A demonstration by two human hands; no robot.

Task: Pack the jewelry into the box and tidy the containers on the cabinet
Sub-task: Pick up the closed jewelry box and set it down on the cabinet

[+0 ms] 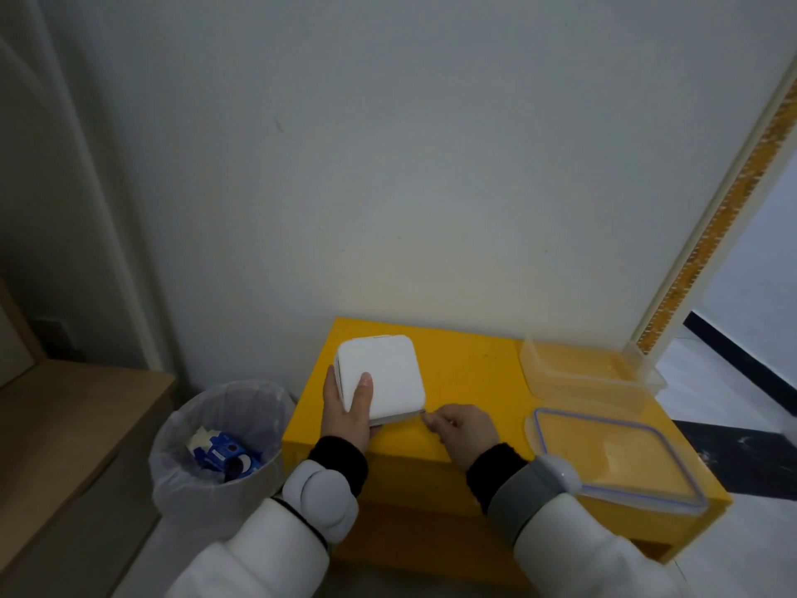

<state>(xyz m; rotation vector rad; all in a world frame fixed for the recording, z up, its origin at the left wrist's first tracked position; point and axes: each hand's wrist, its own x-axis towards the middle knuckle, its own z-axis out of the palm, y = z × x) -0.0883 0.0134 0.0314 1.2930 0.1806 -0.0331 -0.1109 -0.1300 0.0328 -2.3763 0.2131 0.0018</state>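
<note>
A white square jewelry box (384, 375) lies closed on the left part of the yellow cabinet (465, 369). My left hand (349, 410) grips its near left corner, thumb on the lid. My right hand (463, 429) pinches something small at the box's near right corner, seemingly the zipper pull; it is too small to be sure. A clear plastic container (591, 371) stands empty at the cabinet's back right. Its clear lid with a blue seal (612, 457) lies flat in front of it. No jewelry is in view.
A grey bin (215, 429) lined with a bag, holding blue wrappers, stands left of the cabinet. A wooden surface (73, 425) is further left. A white wall rises behind; a doorway frame (698, 243) stands at the right.
</note>
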